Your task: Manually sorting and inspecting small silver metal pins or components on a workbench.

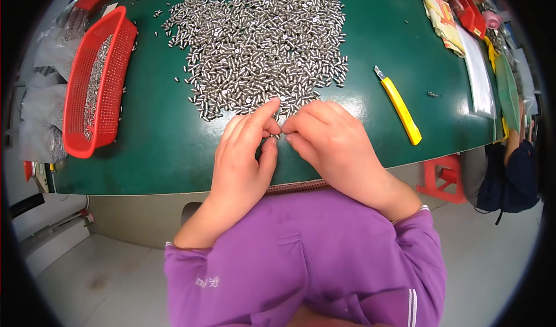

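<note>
left hand (pixel 242 153) + right hand (pixel 330 139): fingertips pinch a small pin (pixel 277 136) together | pile (pixel 266 43) just beyond, on desk (pixel 168 147)

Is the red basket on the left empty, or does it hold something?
Not empty. The red basket holds small silvery metal pieces along its inside, like the pile on the green table.

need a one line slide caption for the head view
Left hand and right hand meet fingertip to fingertip at the near edge of a pile of small metal pins on a green table.
</note>
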The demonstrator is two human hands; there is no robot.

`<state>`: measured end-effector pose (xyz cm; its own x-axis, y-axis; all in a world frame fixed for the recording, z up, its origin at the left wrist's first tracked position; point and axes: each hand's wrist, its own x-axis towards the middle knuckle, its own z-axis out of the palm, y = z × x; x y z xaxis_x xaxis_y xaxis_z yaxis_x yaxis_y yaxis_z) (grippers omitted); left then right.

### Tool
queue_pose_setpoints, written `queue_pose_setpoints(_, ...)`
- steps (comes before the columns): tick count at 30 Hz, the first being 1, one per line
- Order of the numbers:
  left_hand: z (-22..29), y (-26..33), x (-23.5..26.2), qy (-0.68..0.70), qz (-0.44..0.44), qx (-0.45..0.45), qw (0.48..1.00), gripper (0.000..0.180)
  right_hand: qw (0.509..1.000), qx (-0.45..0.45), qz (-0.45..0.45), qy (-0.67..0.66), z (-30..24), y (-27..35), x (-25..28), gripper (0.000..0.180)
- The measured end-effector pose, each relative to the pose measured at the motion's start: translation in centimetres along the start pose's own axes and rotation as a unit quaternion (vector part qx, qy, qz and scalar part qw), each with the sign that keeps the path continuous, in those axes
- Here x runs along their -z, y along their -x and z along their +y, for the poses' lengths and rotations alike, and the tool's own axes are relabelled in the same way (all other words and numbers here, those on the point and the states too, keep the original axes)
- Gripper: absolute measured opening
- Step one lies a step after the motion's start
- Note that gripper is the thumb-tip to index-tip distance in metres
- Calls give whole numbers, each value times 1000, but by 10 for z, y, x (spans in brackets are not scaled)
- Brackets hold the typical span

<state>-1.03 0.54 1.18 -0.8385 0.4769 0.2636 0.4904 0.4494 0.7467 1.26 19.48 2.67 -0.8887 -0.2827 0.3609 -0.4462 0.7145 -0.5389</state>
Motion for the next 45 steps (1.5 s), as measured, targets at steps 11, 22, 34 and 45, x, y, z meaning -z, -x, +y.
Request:
queue_pose_setpoints(11, 12, 0, 3, 32, 8, 60, 998, 73, 995, -38, 15, -96, -3, -2, -3, 16)
queue_pose_setpoints(22, 4, 0, -1, 13, 25, 46, 999, 65, 996, -63, 14, -65, -5, -4, -3, 13)
queue_pose_setpoints(34, 0, 3, 3, 41, 12, 40, 998, 71, 995, -62, 1, -78, -6, 1, -2, 25)
queue_pose_setpoints(45, 1, 5, 2, 63, 20, 57, 996, 81, 997, -65, 18, -47, -9, 1, -12, 21)
